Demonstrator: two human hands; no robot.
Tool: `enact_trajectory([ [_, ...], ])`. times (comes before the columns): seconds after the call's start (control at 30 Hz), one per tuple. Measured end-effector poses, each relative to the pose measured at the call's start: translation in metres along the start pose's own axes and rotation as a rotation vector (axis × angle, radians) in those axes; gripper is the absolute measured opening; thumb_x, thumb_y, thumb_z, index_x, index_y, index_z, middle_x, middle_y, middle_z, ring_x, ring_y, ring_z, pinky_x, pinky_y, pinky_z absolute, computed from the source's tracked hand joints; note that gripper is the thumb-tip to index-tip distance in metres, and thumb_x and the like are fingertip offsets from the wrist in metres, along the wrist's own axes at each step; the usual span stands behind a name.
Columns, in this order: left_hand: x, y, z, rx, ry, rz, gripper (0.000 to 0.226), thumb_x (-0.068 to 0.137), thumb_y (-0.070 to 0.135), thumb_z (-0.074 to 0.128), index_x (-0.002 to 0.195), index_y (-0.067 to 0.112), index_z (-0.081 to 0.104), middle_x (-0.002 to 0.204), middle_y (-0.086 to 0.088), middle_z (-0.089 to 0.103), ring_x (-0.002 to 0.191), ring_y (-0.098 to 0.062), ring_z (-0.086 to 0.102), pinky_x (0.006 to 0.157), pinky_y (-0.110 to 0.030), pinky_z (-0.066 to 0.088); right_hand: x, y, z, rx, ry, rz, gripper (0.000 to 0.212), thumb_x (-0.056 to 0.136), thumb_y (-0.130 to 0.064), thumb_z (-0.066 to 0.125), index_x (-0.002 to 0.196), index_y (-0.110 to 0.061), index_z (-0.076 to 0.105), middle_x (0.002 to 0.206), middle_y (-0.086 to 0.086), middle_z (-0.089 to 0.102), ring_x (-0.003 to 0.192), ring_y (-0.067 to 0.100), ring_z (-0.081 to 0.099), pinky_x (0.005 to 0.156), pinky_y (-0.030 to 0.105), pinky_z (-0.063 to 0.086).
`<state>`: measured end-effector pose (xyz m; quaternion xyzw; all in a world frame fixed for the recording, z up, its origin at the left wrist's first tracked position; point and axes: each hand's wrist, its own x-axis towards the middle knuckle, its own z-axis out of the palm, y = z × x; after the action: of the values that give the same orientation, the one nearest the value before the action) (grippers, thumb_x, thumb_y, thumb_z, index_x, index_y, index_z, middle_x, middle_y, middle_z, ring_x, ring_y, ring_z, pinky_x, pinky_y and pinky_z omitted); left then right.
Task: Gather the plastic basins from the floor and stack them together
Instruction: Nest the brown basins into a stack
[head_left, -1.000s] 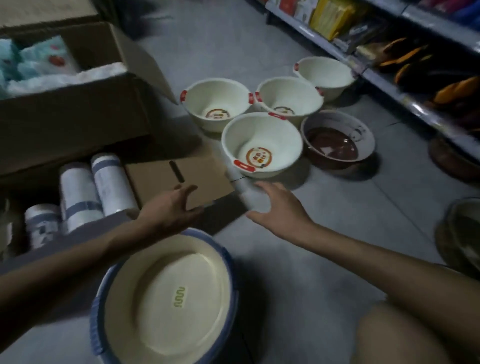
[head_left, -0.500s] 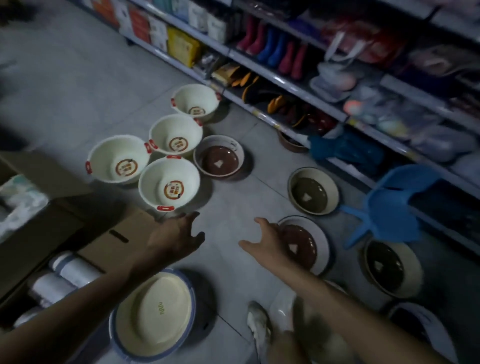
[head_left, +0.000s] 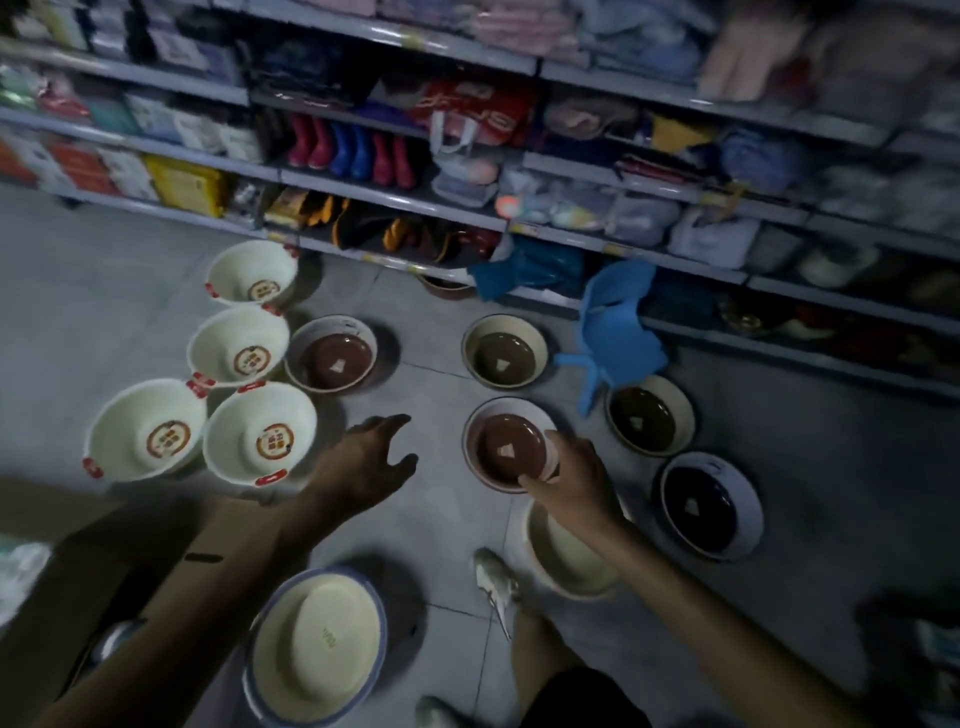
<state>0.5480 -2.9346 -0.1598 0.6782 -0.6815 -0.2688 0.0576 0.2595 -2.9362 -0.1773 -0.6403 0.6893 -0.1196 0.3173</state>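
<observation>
R hand (head_left: 574, 480) grips the near-right rim of a brown basin (head_left: 506, 447) on the floor, mid-aisle. L hand (head_left: 363, 460) is loose, fingers spread, holding nothing, btwn that basin and four white basins (head_left: 260, 436) at left. A cream basin (head_left: 561, 566) sits under the R forearm, beside a shoe (head_left: 496, 577). Blue stool (head_left: 618, 332) and more dark basins (head_left: 649, 415) crowd the far side by the shelves (head_left: 623, 249).

No writing is sharp enough to read. Round red labels (head_left: 274, 441) in the bottoms of the cream basins (head_left: 228, 415) toward the left edge of the floor (head_left: 104, 312) carry blurred characters. White lettering on a red bag (head_left: 467, 109) on the shelf (head_left: 395, 200) is illegible too.
</observation>
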Motion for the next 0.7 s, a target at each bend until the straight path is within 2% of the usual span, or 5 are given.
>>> enact_trajectory([
  [0.13,0.020,0.029,0.006,-0.065,-0.015,0.023,0.064,0.094,0.038,0.069,0.150,0.017,0.047,0.147,-0.016,0.054,0.132,-0.032,0.054,0.107,-0.044,0.047,-0.026,0.046,-0.019,0.075,0.046,0.191,0.060,0.080,-0.044,0.077,0.132,-0.025,0.055,0.127,0.005,0.059,0.119,0.025,0.057,0.090,0.031,0.045],
  [0.27,0.061,0.055,0.016,-0.032,-0.052,0.080,0.062,0.093,0.035,0.070,0.148,0.014,0.049,0.145,-0.017,0.055,0.132,-0.032,0.054,0.109,-0.044,0.045,-0.026,0.092,-0.026,0.156,0.016,0.400,0.076,0.085,-0.049,0.073,0.149,-0.024,0.042,0.149,0.010,0.046,0.135,0.030,0.046,0.108,0.045,0.041],
  [0.5,0.156,0.102,0.034,0.075,-0.095,0.171,0.058,0.088,0.028,0.077,0.140,0.011,0.059,0.134,-0.017,0.063,0.121,-0.034,0.062,0.098,-0.045,0.053,0.038,0.137,-0.044,0.233,0.042,0.538,0.078,0.088,-0.049,0.071,0.153,-0.021,0.037,0.151,0.017,0.041,0.136,0.035,0.043,0.108,0.050,0.040],
  [0.7,0.229,0.157,0.045,0.130,-0.161,0.246,0.056,0.088,0.028,0.076,0.138,0.011,0.059,0.133,-0.016,0.063,0.122,-0.034,0.061,0.100,-0.050,0.052,0.097,0.158,-0.063,0.286,0.042,0.585,0.073,0.092,-0.049,0.066,0.152,-0.022,0.036,0.151,0.015,0.039,0.137,0.035,0.042,0.111,0.047,0.037],
])
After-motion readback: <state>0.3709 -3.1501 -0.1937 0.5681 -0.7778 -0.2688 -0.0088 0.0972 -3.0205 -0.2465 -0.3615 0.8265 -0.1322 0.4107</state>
